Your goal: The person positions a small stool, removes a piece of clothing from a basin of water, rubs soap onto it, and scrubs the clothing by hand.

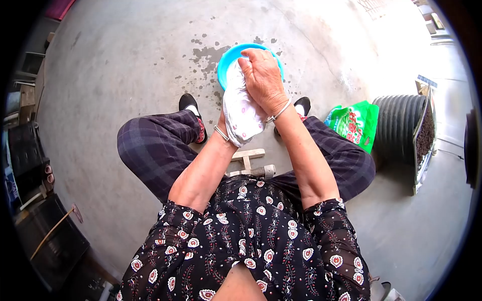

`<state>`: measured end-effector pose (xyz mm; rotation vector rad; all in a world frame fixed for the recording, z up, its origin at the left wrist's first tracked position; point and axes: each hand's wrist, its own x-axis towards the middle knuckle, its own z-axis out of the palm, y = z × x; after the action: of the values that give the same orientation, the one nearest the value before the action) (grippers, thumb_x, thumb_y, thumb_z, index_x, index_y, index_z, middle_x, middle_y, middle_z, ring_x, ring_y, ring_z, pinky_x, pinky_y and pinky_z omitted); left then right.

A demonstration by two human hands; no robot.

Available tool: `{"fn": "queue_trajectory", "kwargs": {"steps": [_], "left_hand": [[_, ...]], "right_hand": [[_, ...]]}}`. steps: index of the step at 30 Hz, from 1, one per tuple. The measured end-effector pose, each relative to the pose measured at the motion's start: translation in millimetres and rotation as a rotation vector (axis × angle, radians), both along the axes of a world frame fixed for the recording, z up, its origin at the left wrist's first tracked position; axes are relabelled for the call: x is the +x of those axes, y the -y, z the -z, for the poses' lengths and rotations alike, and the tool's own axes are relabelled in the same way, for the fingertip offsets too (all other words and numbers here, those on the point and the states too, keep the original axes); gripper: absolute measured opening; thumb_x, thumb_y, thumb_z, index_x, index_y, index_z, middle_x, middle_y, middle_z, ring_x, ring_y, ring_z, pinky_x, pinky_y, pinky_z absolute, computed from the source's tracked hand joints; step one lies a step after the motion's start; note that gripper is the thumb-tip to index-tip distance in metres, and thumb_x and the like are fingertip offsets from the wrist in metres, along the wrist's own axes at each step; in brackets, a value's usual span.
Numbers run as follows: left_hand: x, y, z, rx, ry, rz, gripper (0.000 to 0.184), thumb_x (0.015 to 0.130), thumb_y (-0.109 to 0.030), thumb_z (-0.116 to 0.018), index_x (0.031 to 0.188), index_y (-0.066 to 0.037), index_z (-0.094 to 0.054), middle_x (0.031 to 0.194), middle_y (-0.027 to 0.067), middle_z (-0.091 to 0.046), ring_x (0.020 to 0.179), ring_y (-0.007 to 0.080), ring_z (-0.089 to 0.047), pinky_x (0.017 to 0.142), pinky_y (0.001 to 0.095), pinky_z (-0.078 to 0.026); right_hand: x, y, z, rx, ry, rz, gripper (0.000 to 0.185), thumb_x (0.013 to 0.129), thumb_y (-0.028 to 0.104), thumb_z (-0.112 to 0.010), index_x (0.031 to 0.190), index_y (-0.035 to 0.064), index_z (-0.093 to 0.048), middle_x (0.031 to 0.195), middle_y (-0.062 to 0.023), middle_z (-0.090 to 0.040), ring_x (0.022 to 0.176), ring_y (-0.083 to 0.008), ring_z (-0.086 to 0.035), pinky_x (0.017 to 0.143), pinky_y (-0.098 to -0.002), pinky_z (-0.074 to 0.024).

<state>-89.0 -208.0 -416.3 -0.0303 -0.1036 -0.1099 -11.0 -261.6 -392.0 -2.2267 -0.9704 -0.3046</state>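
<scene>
A white cloth with pink marks (242, 110) is draped from the blue basin (224, 75) toward me. Over the cloth is my right hand (262, 80), back up, its fingers curled down and the thumb bent at the side. What those fingers close on is hidden. Only the edge of my left hand (222, 123) shows at the left side of the cloth; its fingers are hidden beneath the fabric. Each wrist wears a bracelet. The basin's inside is mostly covered by the cloth and my right hand.
Wet spots (208, 57) mark the concrete floor around the basin. A green packet (364, 120) lies beside my right knee, next to a black ribbed container (396, 125). A wooden piece (248, 154) stands between my legs. Dark boxes (52, 241) are at the far left.
</scene>
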Motion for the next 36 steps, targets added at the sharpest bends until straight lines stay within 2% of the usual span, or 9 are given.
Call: {"fn": "queue_trajectory", "kwargs": {"steps": [2, 4, 9, 15, 18, 25, 29, 33, 36], "left_hand": [[6, -1, 31, -0.111, 0.123, -0.063, 0.048, 0.095, -0.04, -0.031, 0.135, -0.012, -0.029, 0.131, 0.0072, -0.039, 0.122, 0.0198, -0.037, 0.104, 0.0352, -0.03], [-2, -1, 19, -0.195, -0.069, -0.139, 0.041, 0.096, -0.035, -0.031, 0.127, -0.01, -0.036, 0.122, 0.0082, -0.044, 0.114, 0.0207, -0.045, 0.098, 0.0372, -0.037], [-1, -5, 6, -0.034, -0.14, -0.036, 0.044, 0.095, -0.03, -0.026, 0.127, -0.002, -0.039, 0.124, 0.0135, -0.048, 0.113, 0.0256, -0.048, 0.098, 0.0396, -0.038], [4, -6, 1, -0.028, -0.199, -0.039, 0.052, 0.095, -0.037, -0.025, 0.126, 0.002, -0.039, 0.126, 0.0177, -0.047, 0.113, 0.03, -0.048, 0.098, 0.0422, -0.038], [4, -14, -15, -0.08, -0.14, -0.094, 0.05, 0.094, -0.034, -0.028, 0.125, 0.004, -0.04, 0.124, 0.0192, -0.048, 0.113, 0.0335, -0.048, 0.098, 0.0447, -0.037], [11, -21, -7, 0.064, -0.231, -0.176, 0.052, 0.092, -0.038, -0.029, 0.118, 0.003, -0.046, 0.117, 0.0204, -0.053, 0.104, 0.0364, -0.053, 0.089, 0.0487, -0.044], [12, -24, -14, 0.106, -0.259, -0.227, 0.056, 0.089, -0.036, -0.029, 0.123, 0.007, -0.04, 0.121, 0.0243, -0.048, 0.109, 0.0391, -0.049, 0.089, 0.0474, -0.045], [9, -32, -9, 0.213, -0.226, -0.302, 0.044, 0.09, -0.034, -0.036, 0.115, 0.0, -0.049, 0.11, 0.0161, -0.056, 0.099, 0.0285, -0.056, 0.085, 0.0418, -0.048], [8, -22, 10, 0.358, -0.178, -0.481, 0.041, 0.089, -0.03, -0.039, 0.116, 0.001, -0.047, 0.11, 0.016, -0.056, 0.099, 0.0281, -0.056, 0.085, 0.0415, -0.048]], "right_hand": [[-28, -7, -9, 0.123, 0.033, -0.112, 0.02, 0.082, 0.015, -0.058, 0.098, 0.004, -0.056, 0.097, -0.0128, -0.059, 0.097, -0.0309, -0.053, 0.087, -0.0375, -0.0387], [-38, -10, 0, 0.114, -0.025, -0.169, 0.022, 0.081, 0.014, -0.058, 0.1, 0.0037, -0.055, 0.103, -0.0126, -0.057, 0.1, -0.0304, -0.053, 0.088, -0.0361, -0.0391], [12, 3, 12, 0.151, 0.067, 0.127, 0.023, 0.076, 0.001, -0.059, 0.098, 0.0044, -0.055, 0.093, -0.0151, -0.054, 0.081, -0.0326, -0.056, 0.069, -0.0373, -0.0468], [25, 25, 3, 0.406, -0.05, 0.289, 0.008, 0.085, 0.006, -0.056, 0.092, 0.0027, -0.058, 0.076, -0.0047, -0.056, 0.071, -0.0139, -0.055, 0.064, -0.0252, -0.0449], [2, 43, -24, 0.653, -0.394, 0.349, 0.006, 0.085, 0.008, -0.058, 0.086, 0.0016, -0.057, 0.074, -0.0021, -0.056, 0.066, -0.0085, -0.051, 0.061, -0.0223, -0.0426], [-88, 64, -10, 0.578, -0.992, 0.069, 0.021, 0.076, 0.009, -0.07, 0.09, 0.0003, -0.057, 0.081, 0.0031, -0.056, 0.068, -0.003, -0.046, 0.06, -0.0166, -0.0395], [-102, 62, 11, 0.368, -1.078, -0.116, 0.018, 0.075, 0.006, -0.07, 0.088, 0.0025, -0.059, 0.076, 0.0044, -0.053, 0.07, -0.0027, -0.045, 0.062, -0.018, -0.0392], [-114, 50, -22, 0.233, -0.64, -0.155, 0.019, 0.073, 0.004, -0.07, 0.088, 0.001, -0.059, 0.07, -0.002, -0.055, 0.061, -0.0053, -0.048, 0.056, -0.021, -0.0405], [-124, 25, -43, 0.226, -0.439, -0.233, 0.019, 0.074, 0.012, -0.067, 0.083, 0.0009, -0.055, 0.073, -0.0126, -0.055, 0.067, -0.0294, -0.056, 0.06, -0.0342, -0.0453]]}}
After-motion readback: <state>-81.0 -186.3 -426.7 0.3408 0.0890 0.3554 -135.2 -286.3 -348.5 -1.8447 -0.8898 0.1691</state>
